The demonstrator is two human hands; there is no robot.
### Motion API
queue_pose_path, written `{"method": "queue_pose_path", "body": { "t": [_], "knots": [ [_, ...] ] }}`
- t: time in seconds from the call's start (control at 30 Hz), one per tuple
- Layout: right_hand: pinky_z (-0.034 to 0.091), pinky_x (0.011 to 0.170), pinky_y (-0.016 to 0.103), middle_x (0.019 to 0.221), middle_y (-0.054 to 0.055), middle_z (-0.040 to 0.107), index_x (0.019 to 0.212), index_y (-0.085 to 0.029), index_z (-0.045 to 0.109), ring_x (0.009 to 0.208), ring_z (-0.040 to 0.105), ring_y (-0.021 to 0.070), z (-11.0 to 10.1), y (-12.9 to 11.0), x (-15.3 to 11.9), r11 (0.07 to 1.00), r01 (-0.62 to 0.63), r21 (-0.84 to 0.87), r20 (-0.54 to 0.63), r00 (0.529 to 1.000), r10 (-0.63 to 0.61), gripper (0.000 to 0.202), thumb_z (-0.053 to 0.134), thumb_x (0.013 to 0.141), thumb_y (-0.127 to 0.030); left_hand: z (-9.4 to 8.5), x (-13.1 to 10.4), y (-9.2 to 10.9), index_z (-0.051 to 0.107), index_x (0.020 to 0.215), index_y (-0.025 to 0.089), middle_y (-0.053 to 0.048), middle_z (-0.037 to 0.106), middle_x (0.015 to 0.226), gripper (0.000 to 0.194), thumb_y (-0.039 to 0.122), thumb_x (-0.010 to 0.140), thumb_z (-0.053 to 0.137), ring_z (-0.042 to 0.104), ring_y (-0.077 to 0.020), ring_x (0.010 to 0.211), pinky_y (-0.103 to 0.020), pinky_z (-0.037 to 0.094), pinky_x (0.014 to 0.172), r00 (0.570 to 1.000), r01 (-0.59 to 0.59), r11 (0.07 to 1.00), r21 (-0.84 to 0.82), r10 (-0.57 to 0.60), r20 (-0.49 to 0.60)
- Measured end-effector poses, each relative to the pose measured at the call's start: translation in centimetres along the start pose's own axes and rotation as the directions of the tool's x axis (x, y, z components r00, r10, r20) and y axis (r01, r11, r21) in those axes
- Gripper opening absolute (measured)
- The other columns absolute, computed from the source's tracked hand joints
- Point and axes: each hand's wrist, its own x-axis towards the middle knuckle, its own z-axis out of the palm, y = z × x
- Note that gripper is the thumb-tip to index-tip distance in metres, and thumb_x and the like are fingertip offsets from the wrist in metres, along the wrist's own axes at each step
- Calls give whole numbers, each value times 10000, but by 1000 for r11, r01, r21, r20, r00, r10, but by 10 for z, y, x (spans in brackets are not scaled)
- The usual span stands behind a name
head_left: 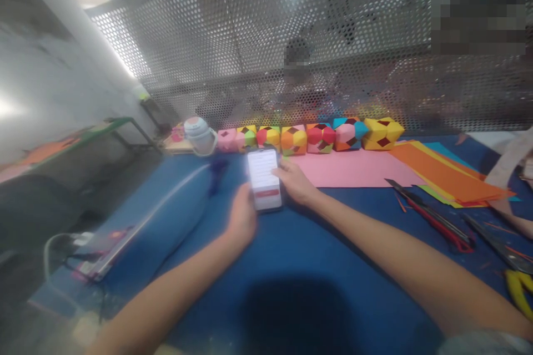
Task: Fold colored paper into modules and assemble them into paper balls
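Note:
A smartphone (pixel 264 177) with a lit white screen and a red bar low on it is held up over the blue table. My left hand (pixel 245 212) is closed around its lower left side. At its right edge is my right hand (pixel 295 182), with the thumb over the screen and the other fingers partly hidden behind the phone. Pink paper (pixel 353 169) lies just beyond my right hand. Behind the phone stands a row of folded paper shapes, among them a yellow one (pixel 382 134) and a red one (pixel 320 138).
On the right lie orange paper sheets (pixel 449 172), a red-handled cutter (pixel 433 219) and yellow-handled scissors (pixel 518 283). A white lidded container (pixel 200 136) stands at the back left. A power strip (pixel 104 258) with cables is at the left edge. A perforated metal panel (pixel 250 39) rises behind the table.

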Motion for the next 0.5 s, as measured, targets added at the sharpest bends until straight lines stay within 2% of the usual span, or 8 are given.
{"method": "queue_pose_path", "body": {
  "t": [0.5],
  "knots": [
    [442,685,301,664,5,671,723,-150,658,722,585,181,-7,-7,5,999,9,-36,-38,999,-10,239,606,695,-381,-4,9,-8,682,953,149,-36,726,950,245,314,814,568,653,-186,936,-323,477,907,1000,-24,995,95,23,10]
  ]
}}
